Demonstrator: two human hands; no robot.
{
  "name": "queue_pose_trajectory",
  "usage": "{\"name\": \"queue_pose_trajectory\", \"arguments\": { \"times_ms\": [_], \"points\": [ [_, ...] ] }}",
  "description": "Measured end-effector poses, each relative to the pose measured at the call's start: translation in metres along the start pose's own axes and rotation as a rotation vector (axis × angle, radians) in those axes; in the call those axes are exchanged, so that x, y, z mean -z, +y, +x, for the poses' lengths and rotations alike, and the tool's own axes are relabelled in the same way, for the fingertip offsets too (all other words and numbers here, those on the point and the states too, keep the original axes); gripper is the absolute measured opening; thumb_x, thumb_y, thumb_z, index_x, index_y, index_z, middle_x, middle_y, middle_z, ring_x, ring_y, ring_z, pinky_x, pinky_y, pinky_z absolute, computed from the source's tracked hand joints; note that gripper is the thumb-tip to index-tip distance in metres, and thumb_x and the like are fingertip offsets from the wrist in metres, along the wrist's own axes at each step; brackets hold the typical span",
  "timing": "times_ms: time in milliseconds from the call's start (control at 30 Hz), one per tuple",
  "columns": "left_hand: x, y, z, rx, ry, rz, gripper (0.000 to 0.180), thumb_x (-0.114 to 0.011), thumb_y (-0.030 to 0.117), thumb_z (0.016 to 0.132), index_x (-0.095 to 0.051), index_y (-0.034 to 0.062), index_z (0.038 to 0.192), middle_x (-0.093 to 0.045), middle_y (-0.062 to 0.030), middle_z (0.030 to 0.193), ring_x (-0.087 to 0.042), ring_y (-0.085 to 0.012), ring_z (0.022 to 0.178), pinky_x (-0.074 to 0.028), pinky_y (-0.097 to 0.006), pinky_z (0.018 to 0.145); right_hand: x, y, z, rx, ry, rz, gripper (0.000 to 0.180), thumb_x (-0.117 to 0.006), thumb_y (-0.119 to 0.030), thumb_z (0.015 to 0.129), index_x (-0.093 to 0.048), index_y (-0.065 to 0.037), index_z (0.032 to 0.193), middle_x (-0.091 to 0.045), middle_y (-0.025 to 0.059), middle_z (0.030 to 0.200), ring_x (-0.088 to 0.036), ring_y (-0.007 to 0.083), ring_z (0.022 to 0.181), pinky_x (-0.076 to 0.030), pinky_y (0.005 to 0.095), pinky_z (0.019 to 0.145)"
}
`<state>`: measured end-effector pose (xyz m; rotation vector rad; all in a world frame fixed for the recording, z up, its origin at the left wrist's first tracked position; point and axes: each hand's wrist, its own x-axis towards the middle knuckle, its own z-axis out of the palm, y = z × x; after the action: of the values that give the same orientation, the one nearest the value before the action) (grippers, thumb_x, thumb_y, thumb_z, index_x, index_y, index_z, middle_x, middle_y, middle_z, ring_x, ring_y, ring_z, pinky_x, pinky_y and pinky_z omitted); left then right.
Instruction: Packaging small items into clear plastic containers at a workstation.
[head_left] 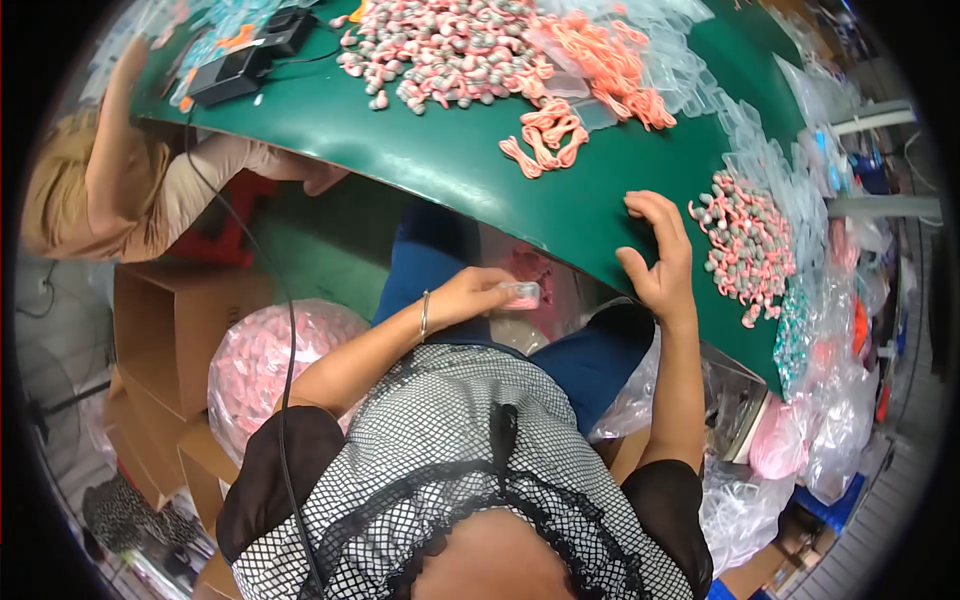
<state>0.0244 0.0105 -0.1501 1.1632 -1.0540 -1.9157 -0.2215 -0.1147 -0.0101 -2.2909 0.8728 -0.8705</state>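
Note:
My left hand [468,298] is in front of the table edge, above my lap. Its fingers close round a small clear plastic case [524,294] with something pink inside. Over the near edge of the green table my right hand [664,258] is held with thumb and fingers apart, nothing in it. To the right of that hand lies a heap of small pink and grey curved pieces [742,245]. Beyond it, nearer the middle, are several folded bundles of pink cord [545,138]. More cord bundles [610,65] are piled farther back, beside clear plastic cases [690,75].
A larger heap of pink and grey pieces [440,50] covers the table's far side. Black boxes [230,75] with cables stand at the far left, near another person [110,190]. Cardboard boxes [190,330] and a bag of pink items [275,355] stand at my left.

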Motion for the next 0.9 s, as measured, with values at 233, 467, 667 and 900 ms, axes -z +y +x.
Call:
{"name": "queue_pose_trajectory", "arguments": {
  "times_ms": [233,467,667,900],
  "points": [
    [0.023,-0.134,0.126,0.622,-0.398,-0.672,0.037,-0.064,0.043,0.092,-0.065,0.0066,0.09,-0.064,-0.0087,0.072,-0.048,-0.0143,0.044,-0.039,-0.025,0.041,-0.016,-0.007,-0.008,0.025,-0.01,-0.029,0.042,-0.071,-0.022,0.08,-0.062,0.0,0.115,-0.06,0.0214,0.122,-0.057,0.0387,0.115,-0.046,0.0444,0.099],
    [0.025,-0.295,0.22,-0.119,0.218,0.158,0.031,-0.061,0.032,0.095,-0.06,0.0117,0.118,-0.061,-0.0096,0.105,-0.061,-0.0239,0.089,-0.055,-0.043,0.073,-0.029,-0.013,-0.012,0.024,-0.071,-0.043,0.04,-0.069,-0.028,0.08,-0.063,0.0,0.108,-0.059,0.0209,0.117,-0.058,0.038,0.108,-0.046,0.0442,0.095],
    [0.026,-0.156,0.213,-0.088,0.121,0.311,0.03,-0.062,0.025,0.096,-0.061,0.0083,0.121,-0.063,-0.0073,0.103,-0.062,-0.0189,0.092,-0.055,-0.036,0.075,-0.001,-0.005,-0.016,-0.07,-0.015,-0.122,0.034,-0.071,-0.018,0.076,-0.064,0.0,0.105,-0.06,0.02,0.115,-0.059,0.0371,0.106,-0.047,0.0434,0.093],
    [0.068,-0.074,0.171,-0.142,0.123,0.225,0.029,-0.062,0.022,0.096,-0.062,0.0064,0.12,-0.064,-0.0066,0.103,-0.063,-0.0167,0.093,-0.055,-0.034,0.076,-0.006,-0.007,-0.018,-0.059,-0.023,-0.103,0.03,-0.071,-0.007,0.07,-0.066,-0.001,0.098,-0.061,0.0185,0.109,-0.06,0.0356,0.101,-0.048,0.0412,0.09]
  ]
}}
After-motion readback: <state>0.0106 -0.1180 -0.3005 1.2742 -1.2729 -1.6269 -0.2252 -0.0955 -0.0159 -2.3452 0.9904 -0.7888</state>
